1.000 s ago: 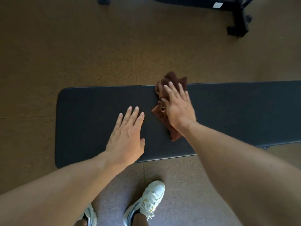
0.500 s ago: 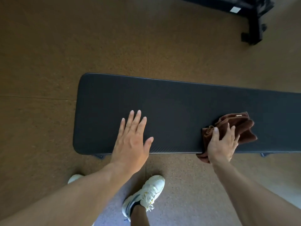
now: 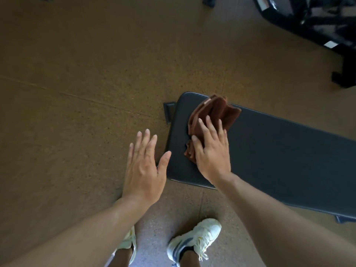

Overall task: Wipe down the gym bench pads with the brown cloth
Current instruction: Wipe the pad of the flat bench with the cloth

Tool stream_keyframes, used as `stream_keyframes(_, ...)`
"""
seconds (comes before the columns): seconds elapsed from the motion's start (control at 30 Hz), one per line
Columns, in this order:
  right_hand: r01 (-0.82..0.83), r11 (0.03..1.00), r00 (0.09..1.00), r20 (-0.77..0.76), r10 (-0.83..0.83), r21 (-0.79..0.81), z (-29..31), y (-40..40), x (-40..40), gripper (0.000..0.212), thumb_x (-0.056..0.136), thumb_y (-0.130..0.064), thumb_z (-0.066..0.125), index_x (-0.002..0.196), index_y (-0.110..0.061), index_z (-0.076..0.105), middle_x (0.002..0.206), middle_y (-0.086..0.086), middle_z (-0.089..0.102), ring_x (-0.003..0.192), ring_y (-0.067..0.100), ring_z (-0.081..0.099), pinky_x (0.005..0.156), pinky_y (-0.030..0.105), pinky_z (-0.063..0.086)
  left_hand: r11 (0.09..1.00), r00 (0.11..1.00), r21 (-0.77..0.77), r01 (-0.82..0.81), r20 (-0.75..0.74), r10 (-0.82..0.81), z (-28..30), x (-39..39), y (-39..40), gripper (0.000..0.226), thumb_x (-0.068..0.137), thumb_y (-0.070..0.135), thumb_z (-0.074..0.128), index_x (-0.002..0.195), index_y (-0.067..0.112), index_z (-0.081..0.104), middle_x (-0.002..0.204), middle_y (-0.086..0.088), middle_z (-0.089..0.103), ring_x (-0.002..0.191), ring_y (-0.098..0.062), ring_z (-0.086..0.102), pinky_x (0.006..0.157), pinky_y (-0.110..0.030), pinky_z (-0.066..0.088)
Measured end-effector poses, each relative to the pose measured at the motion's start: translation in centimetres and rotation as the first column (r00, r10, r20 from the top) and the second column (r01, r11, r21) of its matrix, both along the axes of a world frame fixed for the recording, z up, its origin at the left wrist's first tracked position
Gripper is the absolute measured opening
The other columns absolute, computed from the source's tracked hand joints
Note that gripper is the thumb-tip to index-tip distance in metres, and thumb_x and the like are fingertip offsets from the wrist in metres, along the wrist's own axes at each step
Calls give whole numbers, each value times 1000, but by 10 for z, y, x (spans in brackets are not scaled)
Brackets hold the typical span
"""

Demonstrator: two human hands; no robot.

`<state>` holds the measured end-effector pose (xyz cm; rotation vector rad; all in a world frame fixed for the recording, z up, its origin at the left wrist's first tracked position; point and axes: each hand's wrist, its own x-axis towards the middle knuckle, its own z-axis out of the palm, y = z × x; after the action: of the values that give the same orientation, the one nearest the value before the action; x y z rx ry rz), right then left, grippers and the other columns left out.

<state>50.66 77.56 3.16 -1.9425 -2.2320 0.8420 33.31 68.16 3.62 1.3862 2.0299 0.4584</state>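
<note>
Right hand (image 3: 211,151): fingers flat, pressing the brown cloth (image 3: 212,116) onto the bench pad (image 3: 279,155), near its left end at frame centre.
Left hand (image 3: 143,160): open, fingers spread, holding nothing, just left of the pad's end over the floor (image 3: 77,74).
Pad axis: runs from centre toward the lower right.
Unwiped stretch, as I judge: lies rightward of the cloth; right hand nearer.

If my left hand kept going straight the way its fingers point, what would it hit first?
Probably nothing: the left hand points past the bench pad over bare floor, though height is unclear.
</note>
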Motion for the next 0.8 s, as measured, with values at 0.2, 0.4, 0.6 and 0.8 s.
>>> stream_keyframes(0.2,-214,974,974,98,206,78,-8,6,-49,56,109,-54,35,162,-36,32,175,-10,15,163,21,-7,132,44,-1,995,998,-83,-55,34,58,-4,-31,-33,76,98,65,9,161,22,18,170,7,5,154,-1,-7,125,-29,-4)
stream_keyframes(0.4,-503,857,864,99,494,115,-8,-33,-27,58,104,-63,45,148,-27,55,166,-7,40,162,26,12,131,49,14,980,982,-186,-69,162,100,12,-10,-43,78,97,69,15,161,25,18,170,8,8,154,-2,1,122,-26,1)
stream_keyframes(0.6,-680,729,733,96,674,73,-7,-43,17,68,103,-58,52,161,-28,35,171,-6,28,163,23,5,133,43,7,980,989,-194,-50,124,76,36,40,-59,67,104,56,23,162,25,10,170,8,1,154,-3,-5,125,-30,2)
stream_keyframes(0.8,-745,659,666,167,727,105,-14,-54,82,62,108,-49,47,164,-28,29,172,-6,26,162,22,9,133,42,8,984,988,-88,155,-1,-155,35,97,-59,69,104,50,24,162,23,-1,170,8,-6,154,-2,-15,128,-37,4)
